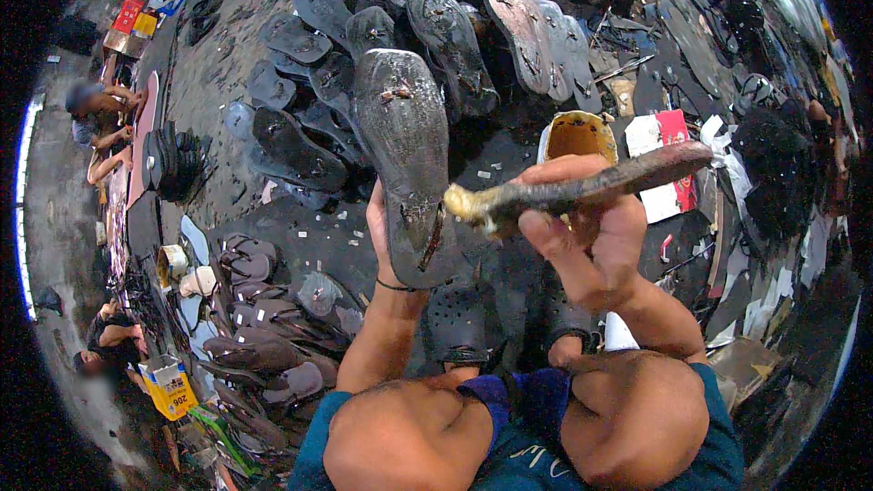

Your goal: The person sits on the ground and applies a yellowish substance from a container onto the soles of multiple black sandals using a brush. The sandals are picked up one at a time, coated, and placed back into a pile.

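A dark, worn sandal sole point(400, 141) is held up in my left hand point(376, 229), which closes on its left side; most of those fingers are hidden behind it. The sole has a slot near its close end and scuffed, whitish marks toward the far end. My right hand point(605, 241) is closed around a dark, crusted brush point(618, 177). Its pale yellowish tip points left, close to the right edge of the sole; whether they touch I cannot tell. Just beyond my right hand stands an open tub point(582, 135) with a yellow-brown inside.
Dark soles point(455, 45) are heaped ahead. Finished-looking brown sandals point(264, 318) lie in rows at the left. A red and white carton piece point(668, 195) and scraps lie right. Two people work at the far left, near a yellow box point(168, 388).
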Action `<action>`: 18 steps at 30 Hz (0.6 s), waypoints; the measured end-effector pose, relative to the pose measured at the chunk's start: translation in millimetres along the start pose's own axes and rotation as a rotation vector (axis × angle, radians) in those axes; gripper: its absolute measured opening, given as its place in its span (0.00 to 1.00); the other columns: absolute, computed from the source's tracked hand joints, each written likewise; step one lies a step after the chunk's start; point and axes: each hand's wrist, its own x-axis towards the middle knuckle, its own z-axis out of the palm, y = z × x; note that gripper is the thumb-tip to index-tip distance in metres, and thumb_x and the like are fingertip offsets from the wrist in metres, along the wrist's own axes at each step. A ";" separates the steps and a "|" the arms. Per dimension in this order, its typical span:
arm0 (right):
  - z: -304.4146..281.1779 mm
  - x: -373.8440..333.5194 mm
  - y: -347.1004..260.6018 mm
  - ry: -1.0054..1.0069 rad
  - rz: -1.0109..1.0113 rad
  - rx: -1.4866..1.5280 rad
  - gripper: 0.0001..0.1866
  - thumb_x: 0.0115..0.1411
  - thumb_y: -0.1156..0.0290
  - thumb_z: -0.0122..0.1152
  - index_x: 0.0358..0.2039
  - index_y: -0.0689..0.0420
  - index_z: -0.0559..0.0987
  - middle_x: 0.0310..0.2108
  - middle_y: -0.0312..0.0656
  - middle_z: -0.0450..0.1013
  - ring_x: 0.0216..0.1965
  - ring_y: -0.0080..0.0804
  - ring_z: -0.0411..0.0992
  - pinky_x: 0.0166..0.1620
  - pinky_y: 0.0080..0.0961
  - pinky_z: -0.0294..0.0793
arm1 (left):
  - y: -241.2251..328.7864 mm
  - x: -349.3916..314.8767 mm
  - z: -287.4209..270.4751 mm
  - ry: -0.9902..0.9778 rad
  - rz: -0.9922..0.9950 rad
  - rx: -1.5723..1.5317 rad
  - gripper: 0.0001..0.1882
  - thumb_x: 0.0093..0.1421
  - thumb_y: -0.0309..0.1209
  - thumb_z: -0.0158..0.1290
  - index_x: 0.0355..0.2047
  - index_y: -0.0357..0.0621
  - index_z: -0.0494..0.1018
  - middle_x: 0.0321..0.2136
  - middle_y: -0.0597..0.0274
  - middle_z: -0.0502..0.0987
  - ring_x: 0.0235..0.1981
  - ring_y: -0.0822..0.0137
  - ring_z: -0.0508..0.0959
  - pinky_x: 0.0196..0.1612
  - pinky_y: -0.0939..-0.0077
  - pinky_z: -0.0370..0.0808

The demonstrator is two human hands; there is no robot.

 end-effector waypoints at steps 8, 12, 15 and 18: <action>3.5 5.5 22.8 -0.060 0.027 -0.189 0.14 0.64 0.75 0.64 0.49 0.65 0.75 0.42 0.42 0.76 0.44 0.26 0.76 0.48 0.24 0.75 | -2.8 0.8 34.4 -0.140 -0.170 -0.232 0.23 0.71 0.51 0.45 0.54 0.49 0.73 0.48 0.58 0.80 0.48 0.60 0.81 0.56 0.61 0.76; 13.2 2.5 32.2 -0.066 -0.080 -0.274 0.13 0.62 0.75 0.66 0.46 0.63 0.79 0.40 0.43 0.79 0.40 0.31 0.78 0.45 0.26 0.76 | -11.9 -2.8 43.6 -0.064 -0.159 -0.121 0.28 0.72 0.55 0.41 0.61 0.50 0.68 0.54 0.54 0.77 0.54 0.59 0.78 0.60 0.59 0.73; 15.7 2.5 33.0 -0.048 -0.119 -0.289 0.11 0.61 0.75 0.67 0.44 0.62 0.80 0.40 0.44 0.79 0.40 0.33 0.79 0.44 0.27 0.76 | -14.1 -2.8 49.4 -0.040 -0.108 -0.093 0.27 0.72 0.54 0.40 0.61 0.50 0.68 0.55 0.53 0.76 0.53 0.59 0.78 0.59 0.58 0.74; 12.2 1.9 34.4 -0.031 -0.119 -0.312 0.12 0.61 0.75 0.66 0.45 0.62 0.79 0.40 0.44 0.79 0.40 0.33 0.79 0.45 0.28 0.76 | -12.9 -1.2 43.1 -0.113 -0.227 -0.220 0.27 0.71 0.54 0.43 0.55 0.46 0.72 0.49 0.53 0.79 0.48 0.60 0.81 0.53 0.60 0.78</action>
